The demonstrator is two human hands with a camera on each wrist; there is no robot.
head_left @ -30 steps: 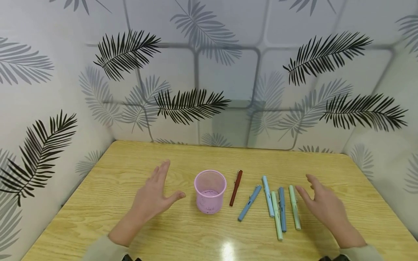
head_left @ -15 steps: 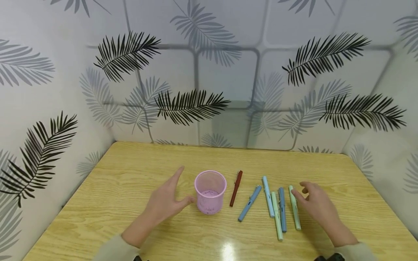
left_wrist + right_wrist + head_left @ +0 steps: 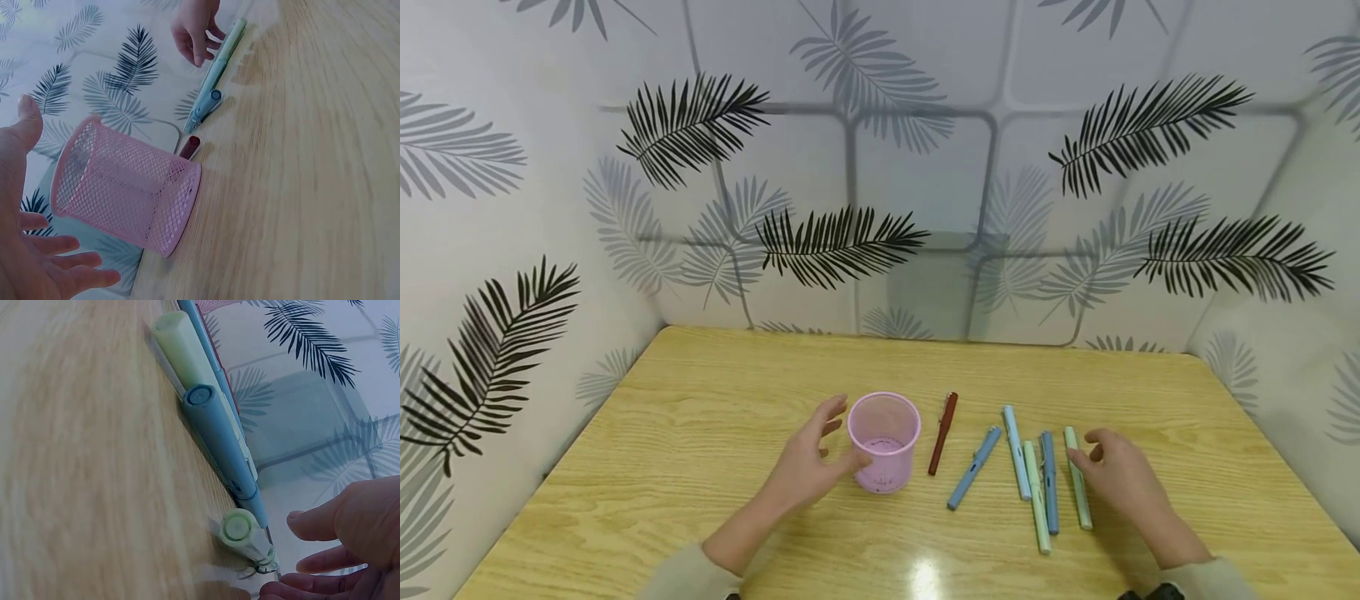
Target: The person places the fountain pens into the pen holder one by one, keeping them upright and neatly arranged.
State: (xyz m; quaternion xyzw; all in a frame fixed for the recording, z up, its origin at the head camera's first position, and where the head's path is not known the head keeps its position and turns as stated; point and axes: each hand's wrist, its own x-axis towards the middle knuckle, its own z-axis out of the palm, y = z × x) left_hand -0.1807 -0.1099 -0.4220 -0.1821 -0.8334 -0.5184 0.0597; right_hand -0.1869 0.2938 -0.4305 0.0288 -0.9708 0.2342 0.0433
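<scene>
A pink mesh pen cup (image 3: 883,477) stands upright on the table. My left hand (image 3: 805,468) is at its left side, thumb and fingers spread; in the left wrist view a gap separates the fingers from the mesh wall (image 3: 125,187). Over at the right, my right hand (image 3: 1123,477) hovers beside the rightmost light green pen (image 3: 1081,500), fingers loosely bent. The right wrist view shows this green pen (image 3: 239,526) lying near the fingertips, with nothing held. Whether a finger touches its far end cannot be made out.
Left of that pen lie a blue pen (image 3: 1050,492), another light green pen (image 3: 1037,504), a light blue pen (image 3: 1016,454), a slanted blue pen (image 3: 973,468) and a dark red pen (image 3: 943,435). A leaf-patterned wall covering (image 3: 925,283) bounds the wooden table (image 3: 760,367) behind.
My left hand has moved right to the cup's side. The right hand has shifted slightly left and nearer to the rightmost green pen, its fingers bending more. Cup and pens stay put.
</scene>
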